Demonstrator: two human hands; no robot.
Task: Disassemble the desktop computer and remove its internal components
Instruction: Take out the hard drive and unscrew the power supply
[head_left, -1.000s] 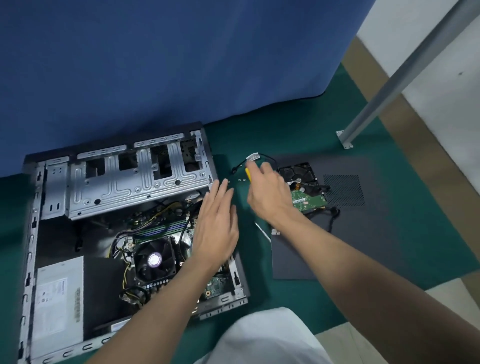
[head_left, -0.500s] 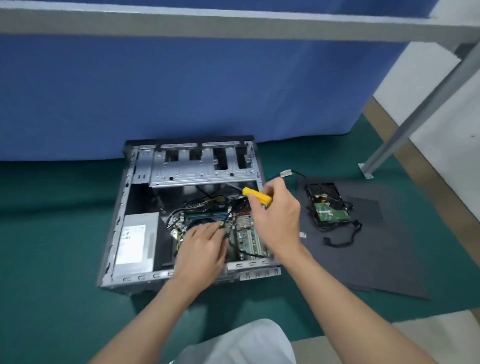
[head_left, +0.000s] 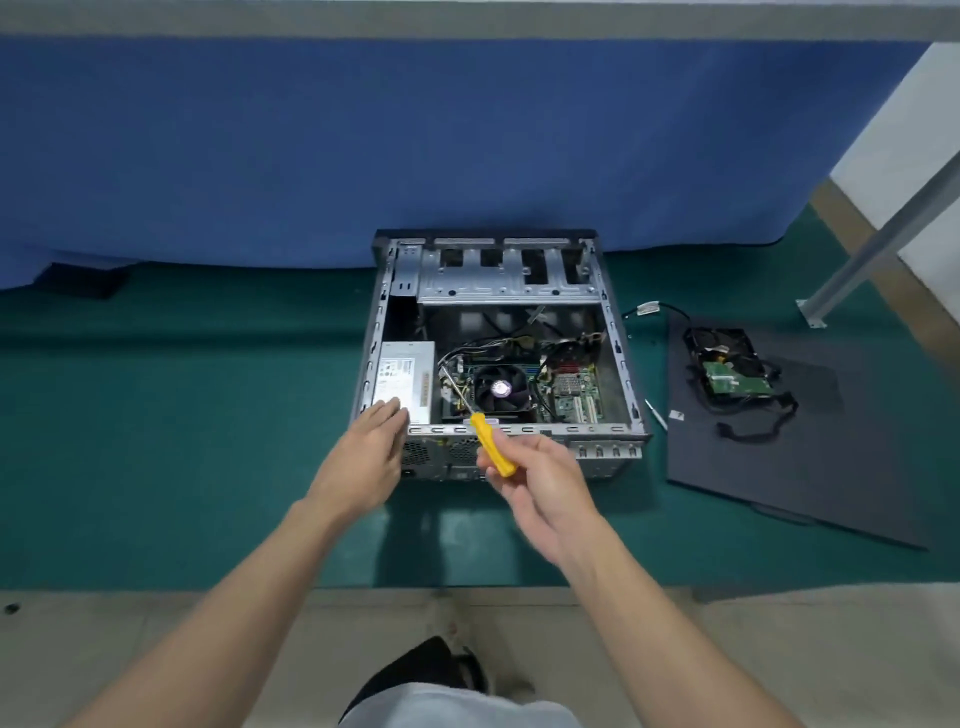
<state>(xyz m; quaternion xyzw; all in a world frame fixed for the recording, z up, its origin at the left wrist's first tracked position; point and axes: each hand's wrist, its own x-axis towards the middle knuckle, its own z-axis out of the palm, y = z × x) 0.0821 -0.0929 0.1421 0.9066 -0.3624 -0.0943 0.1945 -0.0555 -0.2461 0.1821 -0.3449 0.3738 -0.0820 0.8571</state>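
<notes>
At mid-frame, on the green mat, sits the opened computer. The right hand grips a yellow screwdriver at its near edge. The left hand, fingers straight, is at its lower-left corner.

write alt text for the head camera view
A person's right hand holds a yellow-handled screwdriver toward an open computer case on a green mat, while the left hand is at its near-left corner. A hard drive lies on a dark panel beside it.

Our two forearms are bare; at bottom centre of the frame we wear a pale grey garment beside a black piece.
</notes>
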